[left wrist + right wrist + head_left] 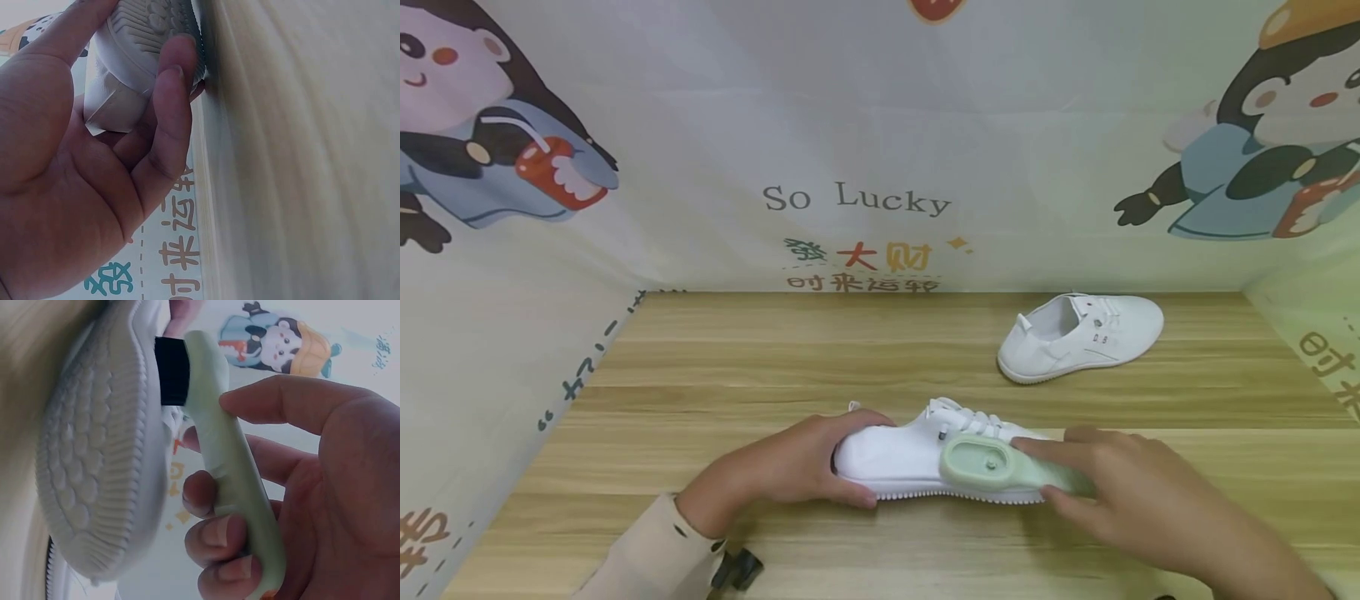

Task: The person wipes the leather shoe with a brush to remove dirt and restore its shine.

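Note:
A white lace-up shoe (883, 454) stands near the front of the wooden surface, toe pointing right. My left hand (797, 458) grips its heel, thumb on the near side and fingers behind; the left wrist view shows the patterned sole (140, 47) partly tipped up beside the fingers. In my right hand (1138, 487) is a pale green shoe brush (977, 462), its head against the near side of the shoe below the laces. Dark bristles (172, 370) meet the shoe's side in the right wrist view, with fingers wrapped around the handle (244, 487).
A second white shoe (1082, 337) sits farther back on the right, toe to the right. Printed cloth walls (865, 125) surround the wooden tabletop (790, 350) at the back and sides. A small black object (737, 569) is beside the left sleeve.

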The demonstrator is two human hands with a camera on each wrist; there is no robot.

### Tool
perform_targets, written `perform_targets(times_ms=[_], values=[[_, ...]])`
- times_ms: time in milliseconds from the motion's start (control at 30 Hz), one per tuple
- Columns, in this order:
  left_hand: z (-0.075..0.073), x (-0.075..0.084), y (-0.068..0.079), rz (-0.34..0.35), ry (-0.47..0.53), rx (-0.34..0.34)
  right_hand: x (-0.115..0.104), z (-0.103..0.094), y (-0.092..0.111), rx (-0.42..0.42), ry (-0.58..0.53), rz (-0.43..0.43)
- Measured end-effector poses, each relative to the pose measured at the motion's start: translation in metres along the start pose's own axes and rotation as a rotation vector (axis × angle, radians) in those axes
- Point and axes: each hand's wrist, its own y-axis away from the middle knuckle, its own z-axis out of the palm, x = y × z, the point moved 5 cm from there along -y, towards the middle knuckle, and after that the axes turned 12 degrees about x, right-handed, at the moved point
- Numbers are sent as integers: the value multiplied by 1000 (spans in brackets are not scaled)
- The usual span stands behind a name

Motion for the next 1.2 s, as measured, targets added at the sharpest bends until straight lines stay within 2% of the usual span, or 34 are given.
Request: perform_targets(times_ms=[233, 533, 1200], values=[[1, 1, 0, 5, 8, 1, -18, 12, -1, 49, 12, -75], [1, 1, 0, 6, 8, 5, -24, 14, -2, 56, 20, -79], [0, 1, 0, -9, -5, -1, -6, 1, 0, 50, 62, -70]])
